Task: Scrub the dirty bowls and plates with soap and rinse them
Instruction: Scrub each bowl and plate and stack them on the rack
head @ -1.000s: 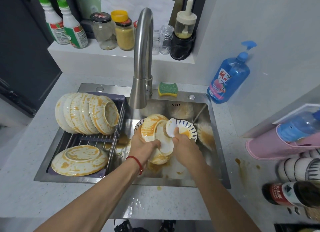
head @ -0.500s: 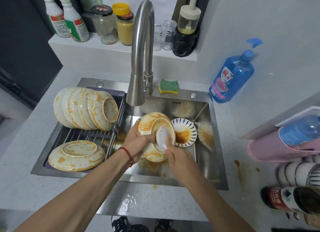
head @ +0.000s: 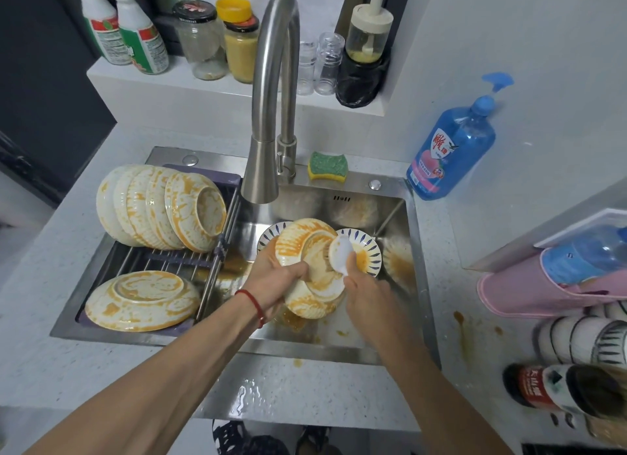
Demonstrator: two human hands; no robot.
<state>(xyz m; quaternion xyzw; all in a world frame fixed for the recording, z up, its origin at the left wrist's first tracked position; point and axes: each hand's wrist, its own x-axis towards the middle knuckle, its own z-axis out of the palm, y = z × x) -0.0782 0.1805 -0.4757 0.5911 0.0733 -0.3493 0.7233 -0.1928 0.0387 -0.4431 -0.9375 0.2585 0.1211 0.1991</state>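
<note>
holding a stained bowl (head: 310, 271) over the sink (head: 415, 251) in the left hand (head: 271, 278), right hand (head: 364, 290) clamped on a white pad (head: 340, 252), pressing it to the bowl.

- Your sink (head: 420, 285) is sitting in the counter (head: 339, 397) directly before you, with the faucet (head: 271, 115) rising behind the basin.
- A rack (head: 190, 261) is occupying the sink's left part, bearing a row of bowls (head: 159, 207) leaning at the back and a plate (head: 140, 300) lying in front.
- A sponge (head: 328, 166) is resting on the rear rim, right of the faucet.
- A soap bottle (head: 451, 149) is standing at the right rear corner.
- Your left hand (head: 274, 278) and right hand (head: 368, 293) are meeting over the basin at a bowl (head: 305, 244).
</note>
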